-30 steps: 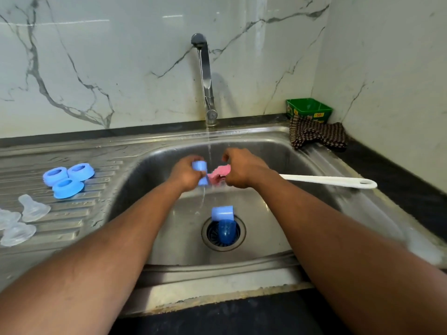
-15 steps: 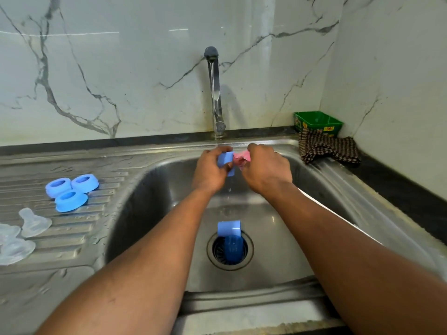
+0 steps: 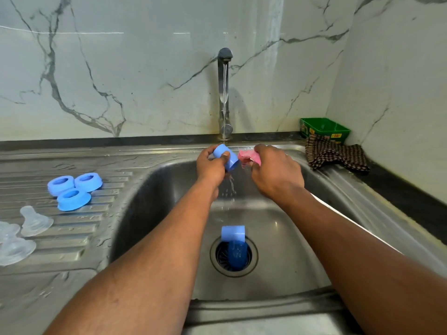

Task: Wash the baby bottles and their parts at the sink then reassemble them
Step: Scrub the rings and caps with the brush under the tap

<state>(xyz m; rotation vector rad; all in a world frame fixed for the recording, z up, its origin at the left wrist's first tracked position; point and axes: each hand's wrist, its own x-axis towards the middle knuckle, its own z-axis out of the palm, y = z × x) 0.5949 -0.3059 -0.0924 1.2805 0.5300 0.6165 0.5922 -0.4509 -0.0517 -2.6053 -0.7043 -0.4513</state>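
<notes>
My left hand grips a blue bottle cap under the running tap, at the back of the steel sink. Water drips from the cap. My right hand holds a pink sponge head just right of the cap; its handle is hidden behind my arm. A second blue cap lies over the drain. Three blue collar rings and clear silicone teats rest on the left drainboard.
A green tub and a checked brown cloth sit at the back right corner. A dark countertop runs along the right wall. Marble walls stand behind and to the right.
Both hands have risen toward the tap with the cap and sponge. The cap now tilts with its opening toward the sponge, and the sponge sits just outside it. The white handle has gone out of sight.
</notes>
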